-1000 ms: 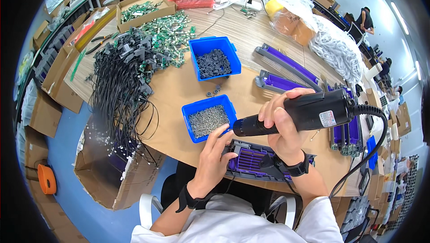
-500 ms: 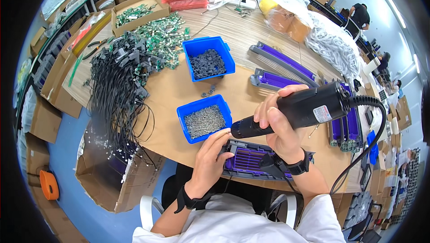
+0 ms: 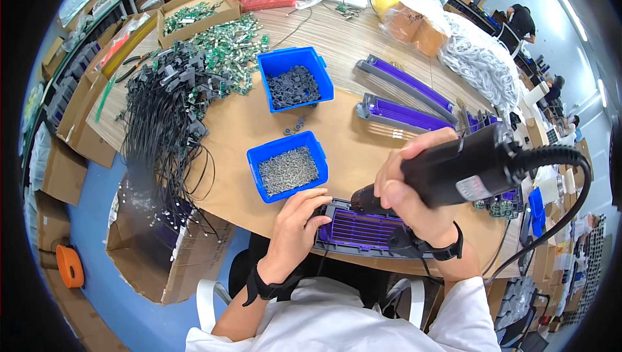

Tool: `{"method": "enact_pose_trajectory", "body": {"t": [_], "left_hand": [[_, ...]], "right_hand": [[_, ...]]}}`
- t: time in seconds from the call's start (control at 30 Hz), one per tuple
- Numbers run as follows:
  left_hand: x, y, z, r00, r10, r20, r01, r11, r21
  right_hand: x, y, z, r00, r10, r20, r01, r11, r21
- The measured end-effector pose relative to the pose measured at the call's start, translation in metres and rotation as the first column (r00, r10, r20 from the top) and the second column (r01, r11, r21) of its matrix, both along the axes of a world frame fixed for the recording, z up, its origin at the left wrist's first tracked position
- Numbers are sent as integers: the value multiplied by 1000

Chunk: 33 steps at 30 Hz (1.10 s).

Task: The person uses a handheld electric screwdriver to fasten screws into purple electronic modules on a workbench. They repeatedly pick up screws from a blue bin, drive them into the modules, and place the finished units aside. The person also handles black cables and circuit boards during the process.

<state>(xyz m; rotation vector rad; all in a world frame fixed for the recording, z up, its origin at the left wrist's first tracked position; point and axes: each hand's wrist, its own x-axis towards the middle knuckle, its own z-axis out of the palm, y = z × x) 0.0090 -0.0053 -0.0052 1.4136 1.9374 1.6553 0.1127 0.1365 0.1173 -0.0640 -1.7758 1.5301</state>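
Observation:
My right hand (image 3: 418, 206) is wrapped round a black electric screwdriver (image 3: 447, 169) with a thick cord. The screwdriver's nose points down to the left, over the far edge of a purple and grey slatted plastic housing (image 3: 359, 227). The bit's tip is hidden. At the housing's left end, my left hand (image 3: 293, 230) grips the edge with bent fingers and thumb. Just beyond that hand stands a blue bin (image 3: 320, 155) of small silver screws (image 3: 288, 170). A second blue bin (image 3: 325, 87) behind it holds dark grey plastic parts (image 3: 291, 86).
Several purple and grey strips (image 3: 408, 113) lie at the right. Black cables (image 3: 152, 125) and green circuit boards (image 3: 236, 50) are heaped at the left. The screwdriver's cord (image 3: 583, 190) loops off to the right. Below the table's left edge stands an open cardboard box (image 3: 188, 268).
The screwdriver has swung right and down from beside the screw bin to the housing's far edge. My left hand has left the screwdriver's tip and come down onto the housing's left end.

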Motion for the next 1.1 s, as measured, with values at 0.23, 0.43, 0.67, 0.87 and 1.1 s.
{"method": "enact_pose_trajectory", "body": {"t": [0.23, 0.43, 0.67, 0.87, 1.1], "left_hand": [[2, 4, 7, 1000, 25, 7, -24, 998, -61], [3, 4, 8, 1000, 29, 7, -29, 998, -52], [3, 4, 9, 999, 37, 15, -36, 998, -53], [3, 4, 7, 999, 27, 20, -26, 998, -53], [3, 4, 8, 999, 22, 24, -21, 999, -43]], "right_hand": [[4, -1, -14, 997, -63, 49, 66, 996, -67], [5, 0, -13, 997, -29, 66, 33, 998, -58], [4, -1, -14, 994, -7, 107, 12, 999, -48], [3, -1, -20, 997, -25, 71, 24, 1000, 16], [2, -2, -19, 995, 22, 99, -25, 999, 30]]}}
